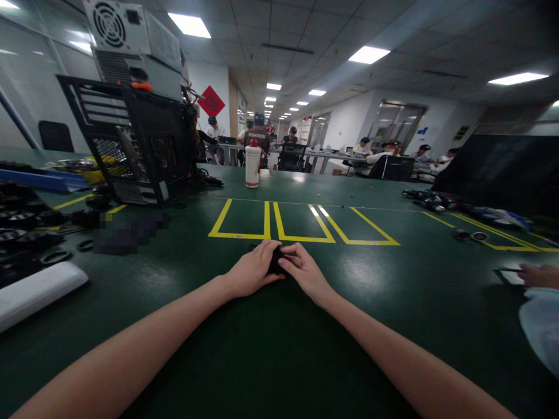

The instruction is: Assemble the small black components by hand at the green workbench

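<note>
1. Head view: from my end I find a small, dark black object [275, 263] directly between the two hands, over the middle of the table, just on the near side of the taped markings.
2. The left hand [257, 266] is closed over its left side, fingers above and thumb below. The right hand [305, 273] has thumb and fingertips clamped on its right side. Both touch it, so I record neither as nearer; the left covers more of it.
3. Long axis: I cannot tell, the fingers hiding most of the outline.
4. Surface: a dark green, glossy table [279, 355], bearing three yellow tape outlines [301, 239] ahead of the hands.
5. Left side: a black metal computer case [144, 137] with silver box-shaped power supplies [131, 35] stacked on top, and a long white rounded bar [41, 295] at the near edge. A white bottle with a red lid [252, 166] stands beyond the tape.
6. Right edge: a co-worker's hand [541, 276] at a flat, white-faced item [510, 276], well apart from mine.
7. Room: bright ceiling panels [369, 54], people seated at the back.
</note>
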The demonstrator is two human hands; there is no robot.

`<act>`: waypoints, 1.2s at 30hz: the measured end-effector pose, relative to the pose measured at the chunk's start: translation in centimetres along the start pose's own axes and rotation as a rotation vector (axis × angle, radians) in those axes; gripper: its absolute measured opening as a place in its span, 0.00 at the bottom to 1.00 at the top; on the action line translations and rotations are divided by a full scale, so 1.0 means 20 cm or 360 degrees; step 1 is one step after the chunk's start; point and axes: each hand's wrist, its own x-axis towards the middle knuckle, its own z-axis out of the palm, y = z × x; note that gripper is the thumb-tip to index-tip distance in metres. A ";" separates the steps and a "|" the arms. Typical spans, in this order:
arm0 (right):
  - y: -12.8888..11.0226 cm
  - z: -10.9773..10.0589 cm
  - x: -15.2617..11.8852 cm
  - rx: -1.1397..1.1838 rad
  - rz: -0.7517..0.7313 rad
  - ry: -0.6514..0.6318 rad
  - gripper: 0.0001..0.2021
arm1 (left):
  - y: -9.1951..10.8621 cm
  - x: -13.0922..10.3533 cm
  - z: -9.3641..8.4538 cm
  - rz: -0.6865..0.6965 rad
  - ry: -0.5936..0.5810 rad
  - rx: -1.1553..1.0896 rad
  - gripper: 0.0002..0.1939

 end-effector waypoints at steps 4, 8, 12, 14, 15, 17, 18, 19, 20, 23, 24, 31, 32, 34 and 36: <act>0.01 -0.01 0.00 -0.0010 0.0038 0.0008 0.13 | 0.00 0.00 0.00 0.0003 0.0000 0.0001 0.31; 0.00 -0.01 -0.01 -0.0019 0.0066 -0.0032 0.13 | 0.01 0.00 -0.01 -0.0010 -0.0016 -0.0003 0.31; -0.01 -0.01 -0.02 0.0042 0.0088 -0.0069 0.13 | 0.01 0.00 -0.02 -0.0012 -0.0022 -0.0003 0.31; -0.02 0.00 -0.02 0.0033 0.0084 -0.0058 0.11 | 0.01 0.00 -0.02 -0.0008 -0.0017 -0.0009 0.31; -0.02 0.00 -0.02 0.0014 0.0072 -0.0044 0.10 | 0.01 0.00 -0.02 -0.0005 -0.0012 -0.0010 0.32; -0.02 0.00 -0.01 -0.0028 0.0043 -0.0022 0.09 | 0.01 0.00 -0.02 -0.0001 -0.0012 -0.0008 0.32; -0.02 0.00 -0.01 -0.0042 0.0032 -0.0019 0.08 | 0.01 0.00 -0.02 -0.0004 -0.0016 -0.0006 0.32; -0.02 0.00 -0.01 -0.0051 0.0025 -0.0015 0.08 | 0.01 0.00 -0.02 -0.0008 -0.0020 -0.0005 0.32; -0.01 0.00 0.00 -0.0057 0.0024 -0.0012 0.09 | 0.01 0.00 -0.02 -0.0015 -0.0022 -0.0006 0.32; 0.00 -0.01 0.00 -0.0074 0.0060 0.0018 0.11 | 0.01 0.00 -0.02 -0.0020 -0.0020 -0.0007 0.31; 0.00 -0.01 0.00 -0.0080 0.0084 0.0012 0.12 | 0.01 0.00 -0.01 -0.0018 -0.0018 -0.0007 0.31; -0.01 -0.02 -0.01 0.0095 0.0076 -0.0138 0.12 | 0.00 0.00 -0.01 -0.0011 -0.0014 0.0001 0.31; -0.01 -0.01 -0.01 0.0122 0.0077 -0.0153 0.12 | 0.00 0.00 -0.01 -0.0013 -0.0014 -0.0005 0.31; -0.01 -0.01 -0.02 0.0131 0.0093 -0.0153 0.13 | 0.01 0.00 -0.01 -0.0014 -0.0018 -0.0018 0.30; -0.01 -0.01 -0.02 0.0091 0.0095 -0.0104 0.11 | 0.01 0.00 -0.01 -0.0013 -0.0023 -0.0028 0.31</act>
